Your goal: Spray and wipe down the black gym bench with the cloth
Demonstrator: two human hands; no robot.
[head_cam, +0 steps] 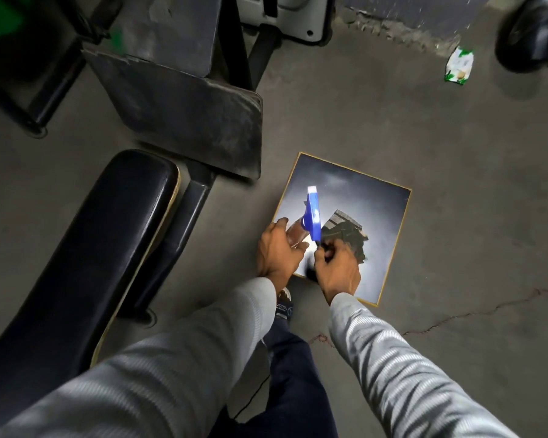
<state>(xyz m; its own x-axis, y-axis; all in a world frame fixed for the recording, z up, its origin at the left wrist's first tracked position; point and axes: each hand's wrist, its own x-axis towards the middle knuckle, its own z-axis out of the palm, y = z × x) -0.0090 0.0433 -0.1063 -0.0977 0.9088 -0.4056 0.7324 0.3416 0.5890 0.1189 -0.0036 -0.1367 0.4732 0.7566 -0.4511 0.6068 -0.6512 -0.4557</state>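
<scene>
The black padded gym bench (86,248) runs along the left, from the lower left up to the middle. Just right of it, my left hand (276,248) is wrapped around a spray bottle with a blue trigger head (313,216), held above a dark square board (361,197) on the floor. My right hand (336,267) is closed on a dark folded cloth (345,235) that lies on the board, next to the bottle. The bottle's body is hidden behind my left hand.
A dusty dark angled pad (184,105) and black metal frame stand behind the bench. A green and white wrapper (459,64) lies on the concrete floor at the upper right, near a black rounded object (532,36). My shoe (283,305) is below my hands.
</scene>
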